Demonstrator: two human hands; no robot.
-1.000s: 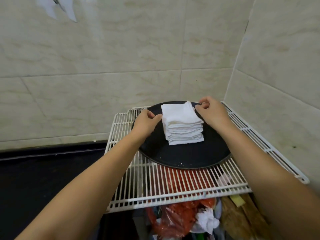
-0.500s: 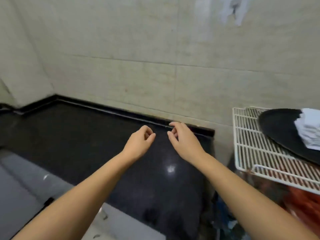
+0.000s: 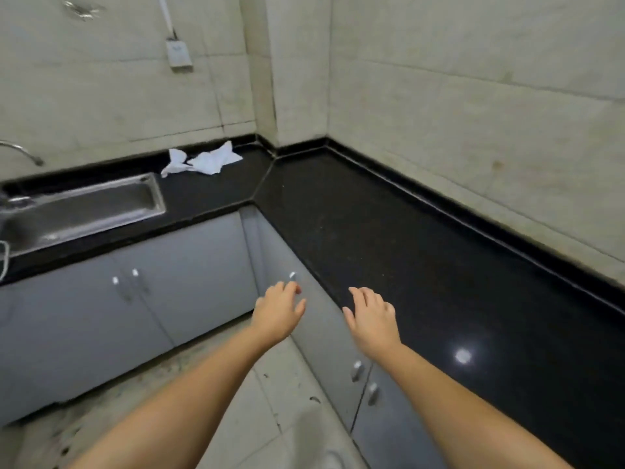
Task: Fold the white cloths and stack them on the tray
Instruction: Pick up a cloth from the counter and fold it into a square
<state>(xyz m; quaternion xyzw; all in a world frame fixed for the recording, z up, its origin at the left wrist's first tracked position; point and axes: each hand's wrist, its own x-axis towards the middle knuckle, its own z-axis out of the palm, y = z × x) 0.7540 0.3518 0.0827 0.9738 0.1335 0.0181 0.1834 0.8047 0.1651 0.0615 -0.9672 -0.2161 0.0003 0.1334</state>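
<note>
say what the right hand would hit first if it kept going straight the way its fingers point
Probably the black counter. The right hand is open, holding nothing, fingers aimed up the frame toward the corner. Nothing lies on the counter along that line; the white cloths sit off to the left. Its height above the counter is unclear.

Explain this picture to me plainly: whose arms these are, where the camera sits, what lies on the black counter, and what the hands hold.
No machine here: a person wears a camera on the head, looking forward and down, so both bare arms reach into the picture from below. The left hand and the right hand hang in the air with relaxed fingers and hold nothing. Ahead runs a black counter round a corner. On it, near the wall, lie crumpled white cloths, not yet folded. To the left is a steel sink. The tray is out of view.
</note>
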